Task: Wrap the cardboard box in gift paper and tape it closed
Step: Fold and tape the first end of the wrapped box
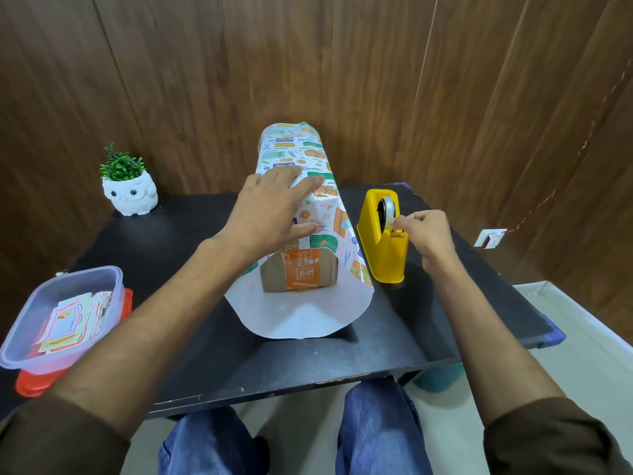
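Note:
A cardboard box [298, 273] with an orange label stands in the middle of the black table, its near end showing. White gift paper [294, 145] with colourful prints is folded over the box like a tunnel, its plain white underside spread on the table in front. My left hand [270, 207] lies flat on top of the paper, fingers spread, pressing it down. To the right stands a yellow tape dispenser [383, 248]. My right hand [424, 234] pinches the free end of the tape [394, 222] at the dispenser's cutter.
A clear plastic tub [20, 351] holding paper cards sits on a red lid at the table's left edge. A white owl pot with a green plant [128, 193] stands at the back left. Wooden wall panels close the back. The table's near edge [274, 395] is above my knees.

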